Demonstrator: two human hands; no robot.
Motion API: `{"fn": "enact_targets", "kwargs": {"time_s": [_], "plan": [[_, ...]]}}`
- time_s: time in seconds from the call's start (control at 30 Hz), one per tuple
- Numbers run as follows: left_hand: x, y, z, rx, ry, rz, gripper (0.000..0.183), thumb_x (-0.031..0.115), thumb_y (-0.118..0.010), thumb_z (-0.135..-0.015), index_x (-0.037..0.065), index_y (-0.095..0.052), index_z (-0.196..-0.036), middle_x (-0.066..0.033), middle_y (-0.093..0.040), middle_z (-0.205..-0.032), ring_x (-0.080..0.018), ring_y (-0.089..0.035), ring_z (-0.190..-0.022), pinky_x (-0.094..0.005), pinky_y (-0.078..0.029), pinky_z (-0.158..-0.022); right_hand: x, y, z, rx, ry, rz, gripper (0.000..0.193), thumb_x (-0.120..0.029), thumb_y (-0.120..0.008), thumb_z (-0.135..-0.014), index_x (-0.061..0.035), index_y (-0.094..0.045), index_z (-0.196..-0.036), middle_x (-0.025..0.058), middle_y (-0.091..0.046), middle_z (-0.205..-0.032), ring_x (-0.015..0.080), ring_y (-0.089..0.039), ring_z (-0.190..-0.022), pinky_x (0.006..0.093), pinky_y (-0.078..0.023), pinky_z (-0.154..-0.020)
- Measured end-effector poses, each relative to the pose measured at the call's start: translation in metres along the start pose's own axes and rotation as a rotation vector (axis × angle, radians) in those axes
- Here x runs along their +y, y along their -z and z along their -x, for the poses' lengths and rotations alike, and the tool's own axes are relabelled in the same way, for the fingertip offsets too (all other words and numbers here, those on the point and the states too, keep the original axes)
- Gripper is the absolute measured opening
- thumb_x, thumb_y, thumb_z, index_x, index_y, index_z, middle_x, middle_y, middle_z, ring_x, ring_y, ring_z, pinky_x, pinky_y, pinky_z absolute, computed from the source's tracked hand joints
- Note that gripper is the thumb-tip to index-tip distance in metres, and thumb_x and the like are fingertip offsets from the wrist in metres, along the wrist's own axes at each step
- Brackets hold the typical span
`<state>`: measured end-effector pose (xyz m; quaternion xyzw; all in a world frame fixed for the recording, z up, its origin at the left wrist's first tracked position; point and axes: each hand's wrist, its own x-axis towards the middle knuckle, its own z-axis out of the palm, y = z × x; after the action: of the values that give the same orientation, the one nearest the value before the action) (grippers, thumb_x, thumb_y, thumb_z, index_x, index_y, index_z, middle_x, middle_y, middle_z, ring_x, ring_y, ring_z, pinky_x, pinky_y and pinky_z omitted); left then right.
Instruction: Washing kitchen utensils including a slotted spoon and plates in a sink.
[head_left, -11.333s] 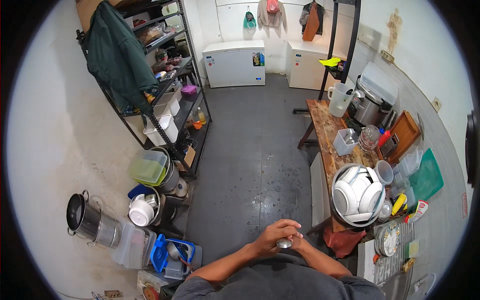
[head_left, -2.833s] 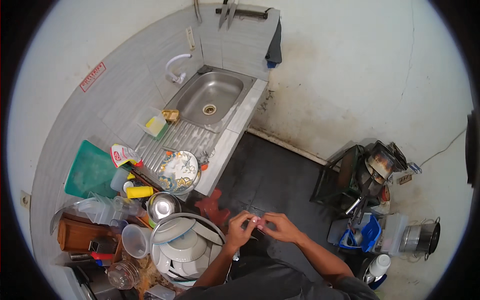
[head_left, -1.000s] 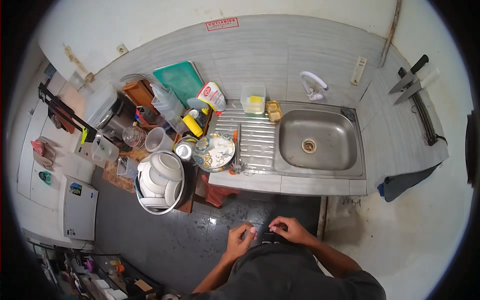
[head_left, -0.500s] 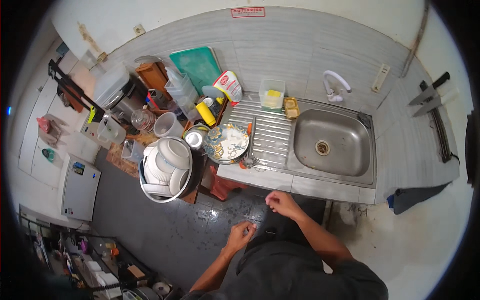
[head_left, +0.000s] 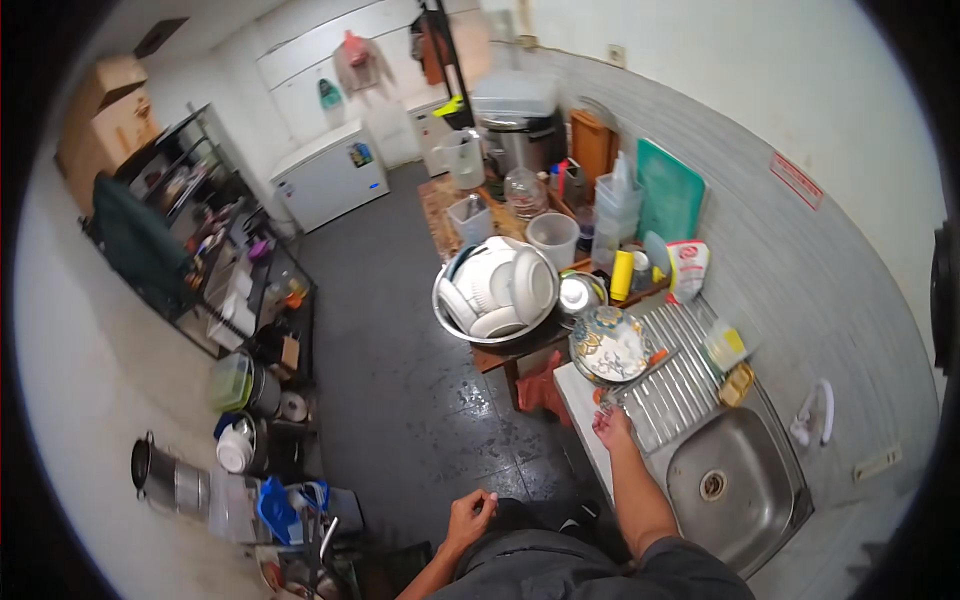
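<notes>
My right hand [head_left: 612, 429] reaches over the counter's front edge with its fingers loosely apart, holding nothing I can see. Just beyond its fingertips lies metal cutlery [head_left: 607, 399], beside a stack of patterned plates [head_left: 611, 346] with blue and yellow flowers. Whether the fingers touch the cutlery is unclear. Low in front of my body, my left hand [head_left: 470, 518] is loosely curled with nothing visible in it. A ribbed steel drainboard [head_left: 672, 385] runs from the plates to the sink basin [head_left: 745, 450].
Left of the plates, a large metal bowl [head_left: 441, 318] heaped with white dishes [head_left: 505, 285] stands on a wooden table. By the sink are a clear tub [head_left: 724, 345] and a golden sponge holder [head_left: 737, 384]. A crowded shelf lines the left wall. The dark floor [head_left: 390, 400] looks wet.
My view has swung left, bringing the shelf and freezer further into sight. My right hand has moved from in front of my body to the cutlery; the left stays low, curled.
</notes>
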<state>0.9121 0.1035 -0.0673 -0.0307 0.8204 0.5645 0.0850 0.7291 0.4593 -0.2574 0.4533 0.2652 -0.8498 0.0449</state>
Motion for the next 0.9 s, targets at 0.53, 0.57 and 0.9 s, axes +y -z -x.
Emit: {"fn": "enact_targets", "kwargs": {"time_s": [0.53,0.57,0.9], "plan": [[0.037,-0.097,-0.04,-0.275,-0.162,0.035,0.036,0.029,-0.062,-0.105,0.002,-0.065,-0.082,-0.0027,-0.065,-0.068,-0.0094,-0.059,-0.064,-0.0284,-0.046,-0.061,-0.042,0.106,0.07,-0.085,0.331,0.36,0.013,-0.012,-0.047,-0.1,-0.0064,-0.055,-0.092,0.0065,-0.056,-0.077,0.0107,-0.045,-0.055,0.0266,-0.035,-0.045],[0.039,-0.106,-0.045,-0.288,-0.177,0.046,0.036,0.029,-0.063,-0.105,0.002,-0.064,-0.082,-0.0023,-0.065,-0.069,-0.0088,-0.059,-0.064,-0.0281,-0.045,-0.06,-0.039,0.112,0.08,-0.128,0.336,0.423,0.013,-0.012,-0.047,-0.1,-0.0058,-0.055,-0.091,0.0067,-0.055,-0.077,0.0109,-0.045,-0.056,0.0268,-0.035,-0.045],[0.078,-0.276,-0.137,-0.605,-0.315,0.068,0.06,0.026,-0.077,-0.095,0.005,-0.045,-0.141,-0.0147,-0.066,-0.121,-0.0212,-0.067,-0.1,-0.0334,-0.054,-0.081,-0.012,0.203,0.237,0.043,0.618,0.872,0.015,-0.013,-0.051,-0.102,-0.0019,-0.06,-0.098,0.0067,-0.065,-0.083,0.0158,-0.06,-0.069,0.0318,-0.048,-0.063]]}}
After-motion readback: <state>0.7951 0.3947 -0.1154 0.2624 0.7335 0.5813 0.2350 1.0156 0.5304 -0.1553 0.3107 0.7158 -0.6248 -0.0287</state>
